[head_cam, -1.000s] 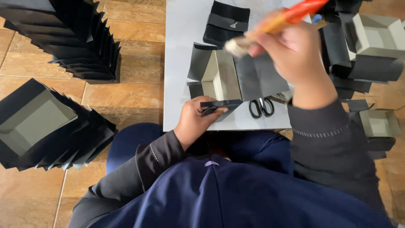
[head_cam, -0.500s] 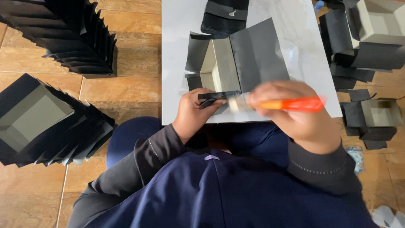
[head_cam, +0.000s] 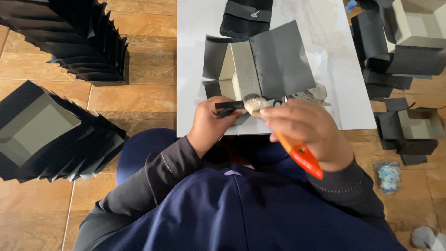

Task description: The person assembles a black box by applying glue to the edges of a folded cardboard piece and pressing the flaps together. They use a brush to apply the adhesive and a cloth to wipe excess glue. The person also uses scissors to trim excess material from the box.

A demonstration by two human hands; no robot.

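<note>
My left hand [head_cam: 213,123] pinches a narrow black paper strip [head_cam: 228,105] at the near edge of a white board [head_cam: 204,18]. In my right hand [head_cam: 307,132] is a brush with an orange handle [head_cam: 299,153]. Its pale bristle head [head_cam: 253,103] rests on the strip's right end. Just beyond the hands lies a half-covered box [head_cam: 241,69] with grey card inside and black paper flaps spread around it.
Stacks of black nested boxes stand on the tiled floor at left [head_cam: 42,135] and upper left [head_cam: 79,42]. More black and grey box parts [head_cam: 409,46] lie at right. A folded black piece [head_cam: 246,16] sits at the board's far end. A crumpled rag [head_cam: 312,95] is beside the box.
My right hand brought the brush down from above the board to the strip, and the handle now points toward me. My left hand has kept hold of the strip.
</note>
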